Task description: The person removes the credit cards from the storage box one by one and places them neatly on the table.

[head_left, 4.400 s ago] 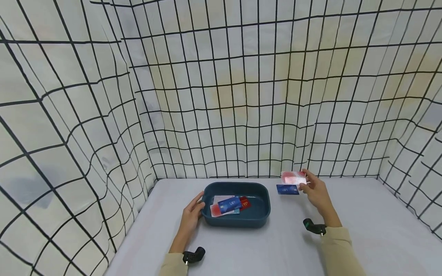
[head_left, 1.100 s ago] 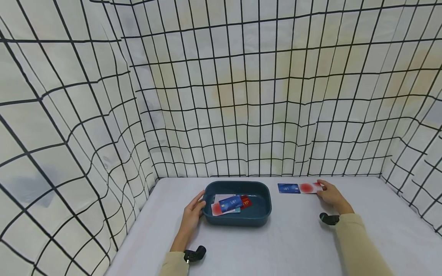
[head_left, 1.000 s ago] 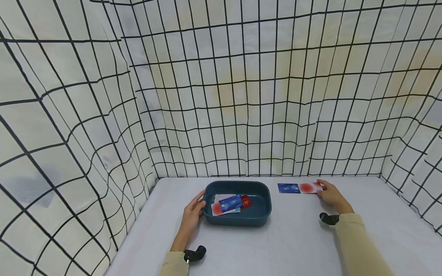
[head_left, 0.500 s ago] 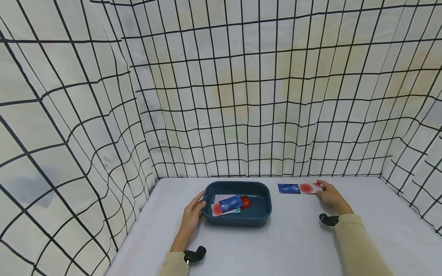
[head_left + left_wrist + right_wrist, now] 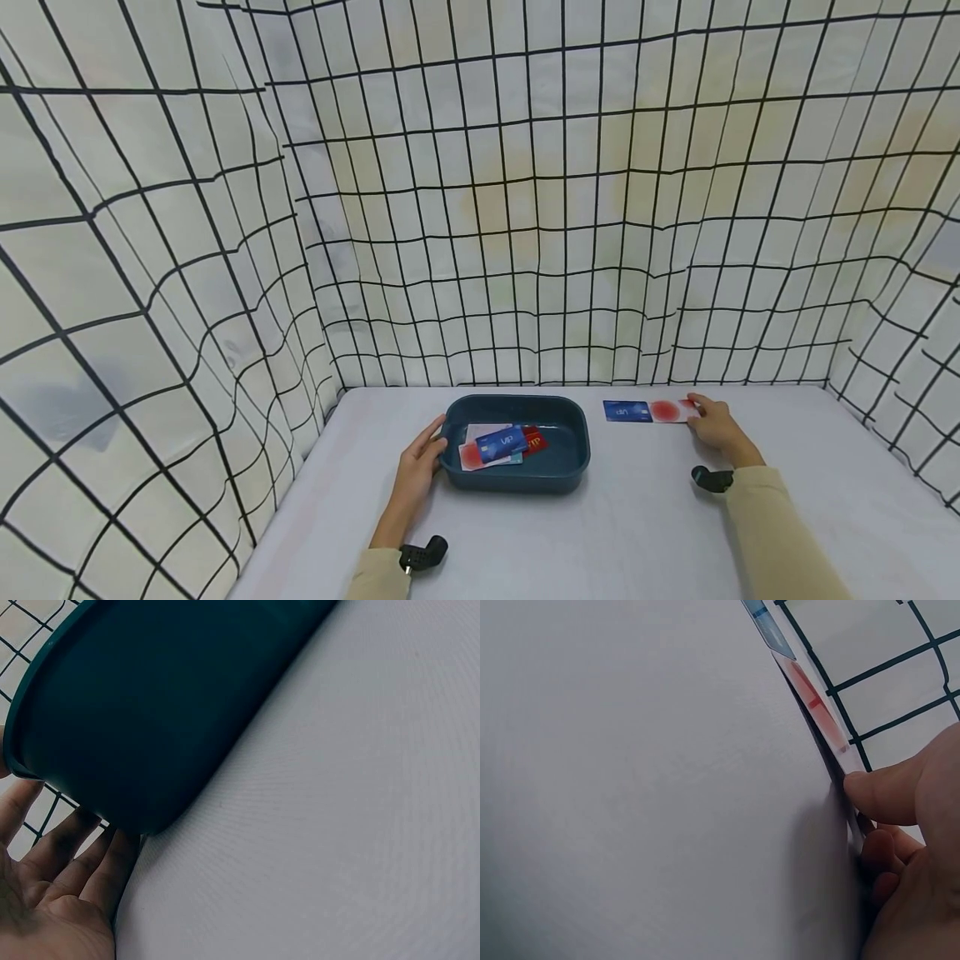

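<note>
In the head view my left hand (image 5: 417, 471) rests with extended fingers against the left side of a dark teal plastic bin (image 5: 510, 483). The left wrist view shows those fingers (image 5: 94, 866) touching the wall of the bin (image 5: 142, 727). Inside the bin, several cards overlap: a blue VIP card (image 5: 502, 444) on top, a red card (image 5: 535, 439) and a red-and-white card (image 5: 470, 456). To the right, my right hand (image 5: 716, 425) pinches the right end of another red-and-white card (image 5: 666, 411), whose left end meets a blue card (image 5: 627, 411) on the table.
A white-covered table (image 5: 600, 542) supports everything. Black netting (image 5: 480, 250) over pale sheeting rises behind the table and along both sides. Each wrist carries a small black camera, on the left (image 5: 423, 553) and on the right (image 5: 711, 479).
Over four seconds ago the right hand held the red-and-white card tilted behind the blue one; it has since come down to the right, end to end with it. In the last second, almost nothing moved.
</note>
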`<state>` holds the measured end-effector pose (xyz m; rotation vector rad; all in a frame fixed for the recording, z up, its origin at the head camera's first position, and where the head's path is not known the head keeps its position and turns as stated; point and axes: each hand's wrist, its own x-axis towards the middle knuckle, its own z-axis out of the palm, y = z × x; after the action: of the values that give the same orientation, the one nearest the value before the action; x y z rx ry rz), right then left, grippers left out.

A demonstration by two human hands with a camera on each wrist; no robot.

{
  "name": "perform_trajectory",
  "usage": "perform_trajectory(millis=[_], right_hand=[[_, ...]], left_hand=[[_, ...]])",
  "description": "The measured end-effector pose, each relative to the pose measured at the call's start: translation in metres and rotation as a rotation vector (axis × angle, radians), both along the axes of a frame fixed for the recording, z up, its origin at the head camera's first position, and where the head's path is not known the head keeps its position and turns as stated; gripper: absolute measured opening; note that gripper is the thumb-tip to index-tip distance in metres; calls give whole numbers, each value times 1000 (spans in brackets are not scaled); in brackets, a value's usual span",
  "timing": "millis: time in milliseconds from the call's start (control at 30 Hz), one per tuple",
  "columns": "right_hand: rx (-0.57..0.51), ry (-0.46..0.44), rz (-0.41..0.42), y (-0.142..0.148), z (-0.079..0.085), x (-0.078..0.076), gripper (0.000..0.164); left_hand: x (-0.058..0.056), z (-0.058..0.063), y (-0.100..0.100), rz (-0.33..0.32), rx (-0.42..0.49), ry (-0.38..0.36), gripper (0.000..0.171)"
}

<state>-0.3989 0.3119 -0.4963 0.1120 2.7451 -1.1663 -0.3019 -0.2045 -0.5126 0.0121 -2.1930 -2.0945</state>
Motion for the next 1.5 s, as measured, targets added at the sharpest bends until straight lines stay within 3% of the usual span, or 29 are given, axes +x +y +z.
perform_trajectory(millis=[600,1500], right_hand=[[93,104,25,-6,-2,0,55],[71,85,13,-5,-6,-1,54]], left_hand=[[0,1,1,13,-25,-7,47],[0,1,1,8,-22,-1,47]])
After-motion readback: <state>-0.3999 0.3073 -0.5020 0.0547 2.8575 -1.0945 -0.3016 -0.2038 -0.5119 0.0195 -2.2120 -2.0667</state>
